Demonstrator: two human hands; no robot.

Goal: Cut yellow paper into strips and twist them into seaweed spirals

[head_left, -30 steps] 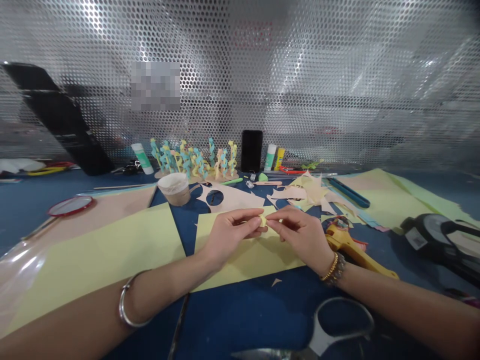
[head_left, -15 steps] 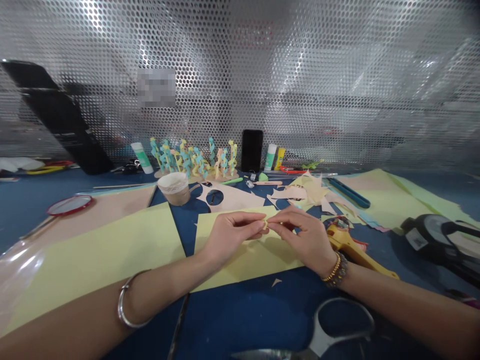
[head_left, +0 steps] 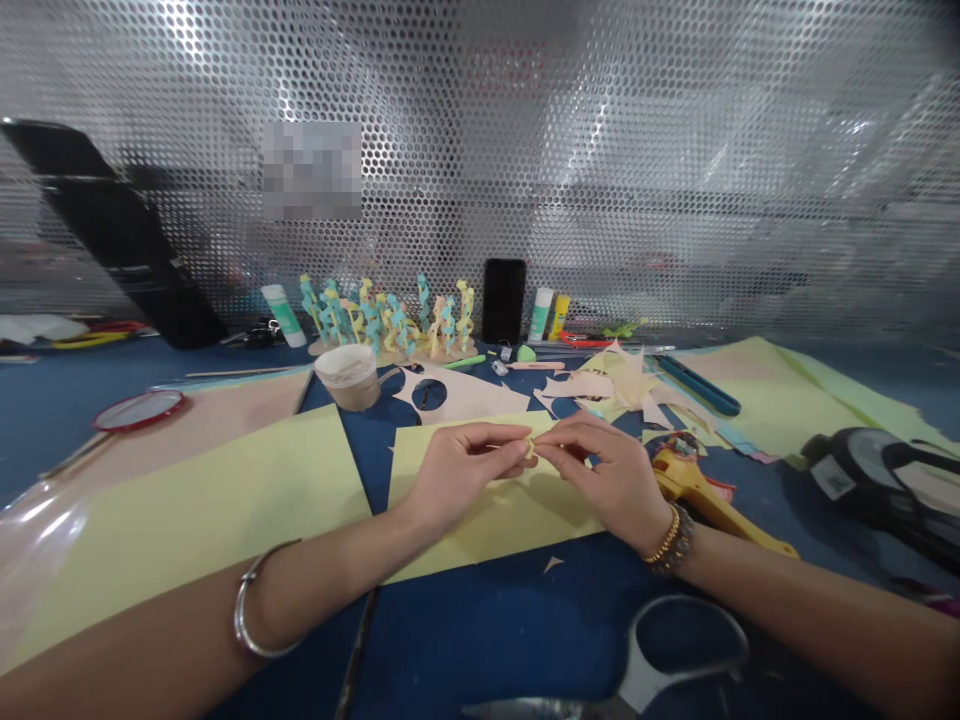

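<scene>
My left hand point(head_left: 469, 468) and my right hand point(head_left: 604, 475) meet over a yellow sheet point(head_left: 450, 548) on the blue table. Between their fingertips is a small yellow paper piece point(head_left: 530, 447), pinched from both sides. Fingers cover most of it, so its exact shape is hard to make out. Behind my hands lies a pale pink sheet with a round hole point(head_left: 480, 397). A paper cup point(head_left: 351, 378) stands to the left of that. Farther back, several blue, yellow and pink curled paper stems point(head_left: 397, 325) stand upright on a base.
Scissors point(head_left: 679, 640) lie near the front edge. To the right are a yellow-handled tool point(head_left: 712, 510), a black tape dispenser point(head_left: 870, 485) and a blue cutter point(head_left: 697, 387). A phone point(head_left: 504, 300) and glue sticks point(head_left: 540, 315) stand at the back. Another yellow sheet point(head_left: 225, 500) lies left.
</scene>
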